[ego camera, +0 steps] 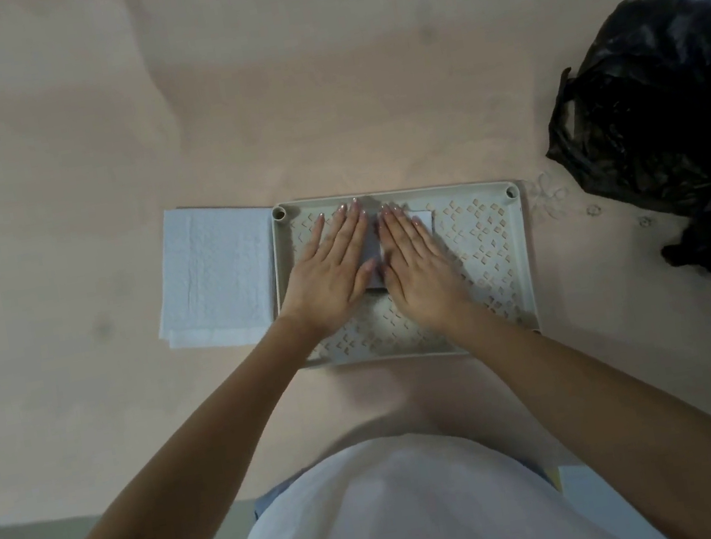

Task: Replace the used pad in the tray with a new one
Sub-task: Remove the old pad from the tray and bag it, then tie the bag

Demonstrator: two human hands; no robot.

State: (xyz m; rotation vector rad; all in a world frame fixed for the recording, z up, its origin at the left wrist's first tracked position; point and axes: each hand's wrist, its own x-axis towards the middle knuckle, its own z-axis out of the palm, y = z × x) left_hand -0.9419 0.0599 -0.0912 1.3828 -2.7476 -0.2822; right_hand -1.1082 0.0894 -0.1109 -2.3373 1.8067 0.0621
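The floor spreads pale and bare-looking beyond the fingertips on every side. Well off to the right of the right hand's fingers slumps a black plastic bag, probably meant for waste, far enough away to block nothing. Under both palms lies the tray, a shallow pale rectangle with a perforated grid and a raised rim; it looks stiff and light. Just beyond the left hand's little finger, touching the tray's left rim, rests an unfolded pad, thin, quilted and soft. Whether it is the used one or a spare I cannot tell. The left hand and right hand lie flat, fingers straight and close together, pressing a small folded pad between and beneath them near the tray's middle. That pad should be light, limp and crease-prone, best taken by an edge or corner and spread outward.
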